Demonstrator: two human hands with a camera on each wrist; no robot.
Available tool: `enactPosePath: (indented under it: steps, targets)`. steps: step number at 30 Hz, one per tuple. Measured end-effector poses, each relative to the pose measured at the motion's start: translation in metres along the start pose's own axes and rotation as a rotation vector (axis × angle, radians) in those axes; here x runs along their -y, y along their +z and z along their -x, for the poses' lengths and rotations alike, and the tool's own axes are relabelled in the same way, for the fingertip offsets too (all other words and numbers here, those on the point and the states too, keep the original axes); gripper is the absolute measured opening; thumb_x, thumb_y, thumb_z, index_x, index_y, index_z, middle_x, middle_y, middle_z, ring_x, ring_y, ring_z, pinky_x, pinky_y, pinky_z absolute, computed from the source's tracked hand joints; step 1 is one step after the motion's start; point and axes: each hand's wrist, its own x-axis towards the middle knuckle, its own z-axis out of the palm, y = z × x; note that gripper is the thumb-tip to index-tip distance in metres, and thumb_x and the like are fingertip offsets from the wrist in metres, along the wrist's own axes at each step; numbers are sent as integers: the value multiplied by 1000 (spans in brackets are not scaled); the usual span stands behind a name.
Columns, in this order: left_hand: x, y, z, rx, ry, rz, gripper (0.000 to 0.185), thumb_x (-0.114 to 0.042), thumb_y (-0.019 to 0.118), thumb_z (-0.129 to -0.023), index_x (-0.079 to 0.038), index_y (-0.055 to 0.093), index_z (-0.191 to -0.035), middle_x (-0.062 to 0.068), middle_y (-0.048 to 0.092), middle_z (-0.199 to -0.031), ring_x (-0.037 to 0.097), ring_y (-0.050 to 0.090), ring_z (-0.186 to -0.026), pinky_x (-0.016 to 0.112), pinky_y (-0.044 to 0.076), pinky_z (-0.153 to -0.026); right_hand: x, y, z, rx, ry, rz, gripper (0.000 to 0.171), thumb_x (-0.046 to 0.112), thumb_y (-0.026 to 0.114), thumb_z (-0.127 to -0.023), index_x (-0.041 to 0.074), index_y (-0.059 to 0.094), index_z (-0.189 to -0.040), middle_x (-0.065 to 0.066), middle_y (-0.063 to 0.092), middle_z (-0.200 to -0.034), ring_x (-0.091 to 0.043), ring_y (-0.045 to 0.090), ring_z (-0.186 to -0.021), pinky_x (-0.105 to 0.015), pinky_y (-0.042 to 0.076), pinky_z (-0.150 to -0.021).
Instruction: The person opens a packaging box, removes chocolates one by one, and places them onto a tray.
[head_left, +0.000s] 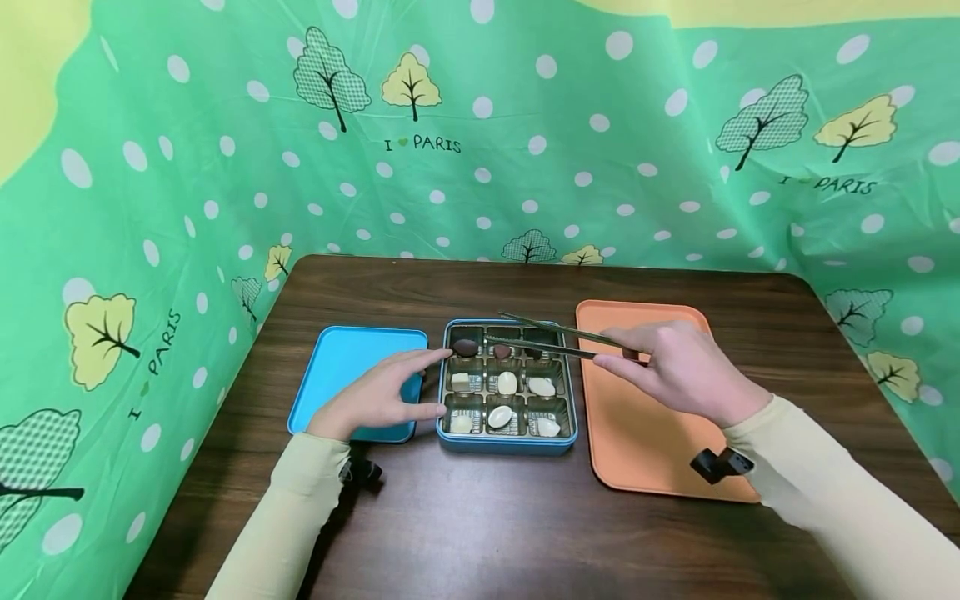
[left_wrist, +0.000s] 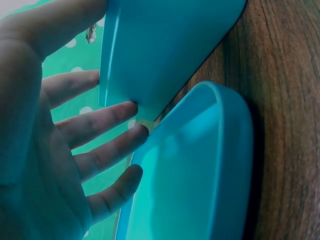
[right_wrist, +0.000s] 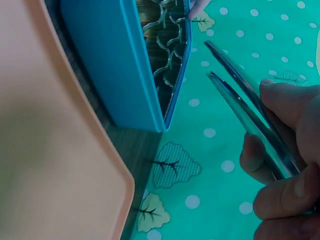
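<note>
A blue box (head_left: 510, 446) stands mid-table, its dark insert split into three rows of compartments. Dark oval pieces, one of them a dark stone-like piece (head_left: 466, 347), lie in the back row. Pale rounded pieces, such as a white oval (head_left: 499, 417), lie in the middle and front rows. My left hand (head_left: 382, 392) touches the box's left side with extended fingers; in the left wrist view its fingers are spread. Long metal tweezers (right_wrist: 250, 110) are pinched in my right hand (head_left: 678, 371). Their tips stand apart above the back row, with nothing seen between them.
Left of the box lies a blue lid (head_left: 360, 354), rim up, partly under my left hand and forearm. An orange tray (head_left: 630, 454) lies close to the box's right side, below my right hand. A green printed cloth (head_left: 480, 200) hangs behind the wooden table (head_left: 487, 533).
</note>
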Motion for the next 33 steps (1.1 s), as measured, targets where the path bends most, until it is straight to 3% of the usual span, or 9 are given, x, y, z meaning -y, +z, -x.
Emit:
enactPosePath:
  steps: [6, 9, 13, 17, 21, 25, 28, 33]
  targets:
    - [1, 0, 0, 4, -1, 4, 84, -48, 80, -92, -25, 42, -163, 6, 44, -164, 34, 38, -153, 61, 33, -122, 8, 5, -14, 92, 49, -16, 34, 27, 79, -96, 27, 59, -68, 19, 30, -56, 6, 27, -48, -20, 27, -47]
    - [1, 0, 0, 2, -1, 5, 84, -48, 80, -92, -24, 42, -163, 6, 44, -164, 34, 38, -153, 61, 33, -122, 11, 8, -22, 161, 70, -45, 16, 28, 76, -99, 19, 78, -87, 21, 38, -55, 6, 32, -47, -21, 32, -47]
    - [1, 0, 0, 2, 3, 2, 85, -48, 80, -92, -24, 42, -163, 5, 45, -164, 34, 38, -153, 61, 33, -122, 14, 11, -32, 231, 90, -41, 26, 30, 74, -100, 10, 82, -114, 14, 56, -59, 5, 37, -44, -23, 37, -46]
    - [1, 0, -1, 3, 7, 4, 85, -49, 80, -91, -25, 42, -163, 5, 44, -164, 34, 38, -153, 61, 33, -122, 15, 15, -41, 283, 101, -31, 31, 31, 73, -101, 6, 81, -117, -3, 76, -81, 3, 38, -41, -24, 36, -44]
    - [3, 0, -1, 0, 19, -3, 85, -50, 80, -91, -24, 42, -163, 5, 45, -164, 33, 38, -153, 59, 33, -122, 18, 17, -50, 319, 109, -27, 30, 31, 74, -100, 5, 82, -114, -13, 80, -108, 1, 36, -38, -25, 32, -42]
    - [3, 0, -1, 0, 26, -17, 86, -52, 79, -91, -24, 42, -163, 4, 45, -164, 31, 39, -153, 57, 33, -123, 23, 20, -60, 350, 127, -15, 31, 32, 75, -100, 4, 82, -113, -10, 79, -92, -1, 35, -36, -25, 31, -42]
    - [3, -1, 0, 2, 18, -20, 86, -52, 79, -91, -24, 42, -163, 4, 45, -164, 31, 39, -153, 57, 33, -123, 28, 21, -68, 381, 151, -4, 33, 32, 75, -100, 3, 82, -113, -10, 79, -88, -1, 41, -38, -26, 37, -43]
    - [2, -1, 0, 4, 12, -21, 86, -53, 78, -91, -25, 41, -163, 4, 44, -164, 31, 38, -153, 57, 33, -123, 36, 20, -79, 404, 167, 29, 31, 33, 76, -99, 5, 83, -111, -10, 81, -104, -3, 57, -49, -29, 48, -49]
